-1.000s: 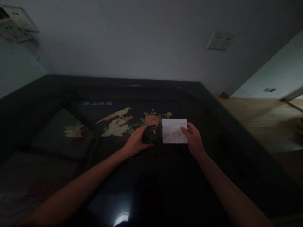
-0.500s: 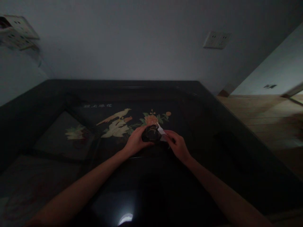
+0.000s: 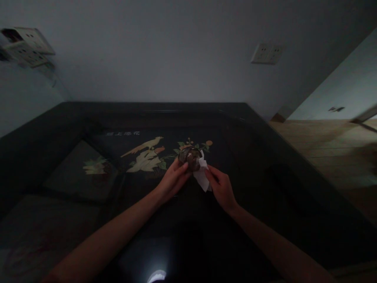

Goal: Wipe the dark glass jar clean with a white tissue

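Note:
My left hand [image 3: 171, 181] grips a small round glass object [image 3: 190, 157], perhaps a cup or jar, tilted with its mouth toward me above the black table [image 3: 265, 165]. My right hand [image 3: 220, 186] pinches a crumpled white paper tissue [image 3: 202, 175] and presses it against the right side of the glass object. Both hands meet over the painted bird and flower design [image 3: 153, 151] on the tabletop.
The glossy black table fills the lower view and reflects a lamp [image 3: 156, 276] near me. Behind it stands a pale wall with a double socket [image 3: 266, 53]. Another socket block [image 3: 25, 45] hangs at upper left. Wooden floor [image 3: 332, 145] lies to the right.
One second ago my right hand held the tissue flat to the right of the glass. It has since crumpled the tissue against the glass, and my left hand has tilted the glass up.

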### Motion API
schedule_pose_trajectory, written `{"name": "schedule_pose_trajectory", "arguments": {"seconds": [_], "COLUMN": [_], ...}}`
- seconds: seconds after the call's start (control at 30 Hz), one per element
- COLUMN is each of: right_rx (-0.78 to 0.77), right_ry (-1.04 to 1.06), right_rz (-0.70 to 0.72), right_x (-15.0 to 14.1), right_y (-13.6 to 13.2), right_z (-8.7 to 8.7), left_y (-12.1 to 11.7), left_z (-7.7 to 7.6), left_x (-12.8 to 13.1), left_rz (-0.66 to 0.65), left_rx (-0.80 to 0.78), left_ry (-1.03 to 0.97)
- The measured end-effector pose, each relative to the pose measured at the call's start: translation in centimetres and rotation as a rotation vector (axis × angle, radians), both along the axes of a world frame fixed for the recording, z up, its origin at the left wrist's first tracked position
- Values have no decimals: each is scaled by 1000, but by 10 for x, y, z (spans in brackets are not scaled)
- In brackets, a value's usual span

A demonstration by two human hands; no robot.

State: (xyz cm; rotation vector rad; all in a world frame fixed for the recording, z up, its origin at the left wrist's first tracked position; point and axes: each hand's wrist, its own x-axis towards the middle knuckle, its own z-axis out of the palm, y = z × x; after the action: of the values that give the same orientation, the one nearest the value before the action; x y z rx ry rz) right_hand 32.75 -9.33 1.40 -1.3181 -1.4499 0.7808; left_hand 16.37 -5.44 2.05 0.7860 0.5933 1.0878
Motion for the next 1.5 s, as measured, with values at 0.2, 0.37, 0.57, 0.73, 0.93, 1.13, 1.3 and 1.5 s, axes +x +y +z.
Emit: {"name": "schedule_pose_trajectory", "arguments": {"seconds": [0.2,0.37,0.57,0.73,0.93,1.13,1.3,1.5], "right_rx": [-42,-9,106,265,380,399,367,279], "right_ry": [-48,-67,-165,-539,-742,-738,-802,-908], "right_rz": [2,-108,-228,-128,-42,-25,121,216], "right_x": [1,19,29,-1,-31,-30,-24,-24], "right_y": [5,16,12,-4,-9,-10,-13,-15], "right_z": [-9,8,42,43,24,12,11,9], "left_y": [13,18,18,19,16,12,11,12], "left_z": [-13,-16,-15,-21,-24,-22,-20,-21], "left_x": [-7,-10,-9,-10,-9,-5,-5,-5], "left_rz": [-105,-73,-33,-40,-109,-115,-151,-89], "left_rx": [-230,-320,-377,-345,-368,-350,-343,-302], "left_ry": [-121,-144,-262,-236,-229,-192,-134,-99]}}
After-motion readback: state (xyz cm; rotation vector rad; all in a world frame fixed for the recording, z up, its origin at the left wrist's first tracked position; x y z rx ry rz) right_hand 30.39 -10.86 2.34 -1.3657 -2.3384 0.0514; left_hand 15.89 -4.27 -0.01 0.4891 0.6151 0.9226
